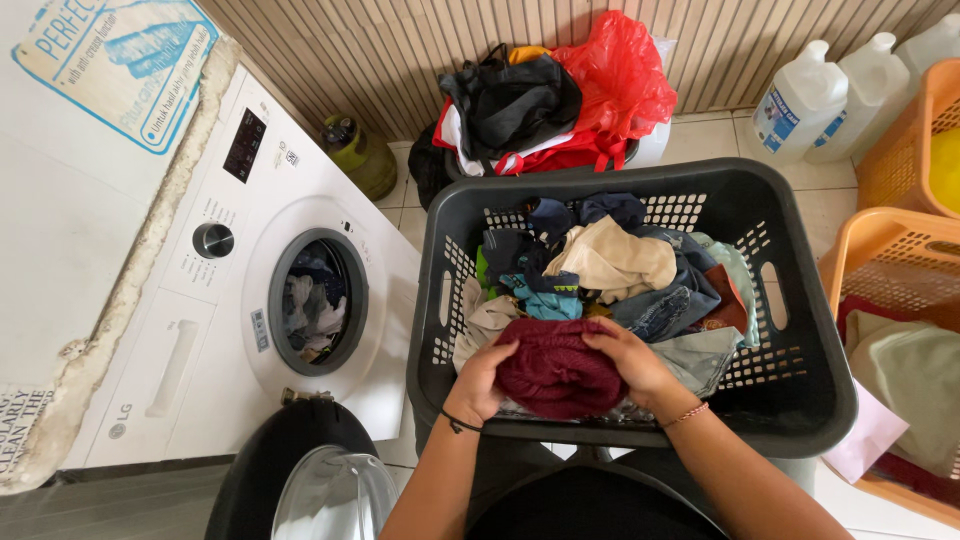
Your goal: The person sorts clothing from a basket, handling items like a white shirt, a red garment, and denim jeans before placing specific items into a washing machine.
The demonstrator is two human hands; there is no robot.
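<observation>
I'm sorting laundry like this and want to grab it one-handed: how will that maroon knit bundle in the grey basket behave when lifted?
The maroon knit bundle looks soft and bunched, so it will probably sag and unfold. Both the left hand and right hand grip it, hinting it is bulky. It likely lifts lightly from the grey basket, without slipping.

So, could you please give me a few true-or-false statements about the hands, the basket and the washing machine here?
1. Both hands, left hand and right hand, grip the maroon garment. True.
2. The dark grey laundry basket is empty. False: it is full of mixed clothes.
3. The washing machine has its door open. True; laundry shows inside the drum.
4. The orange baskets stand left of the machine. False: they stand at the right edge of the view.
</observation>
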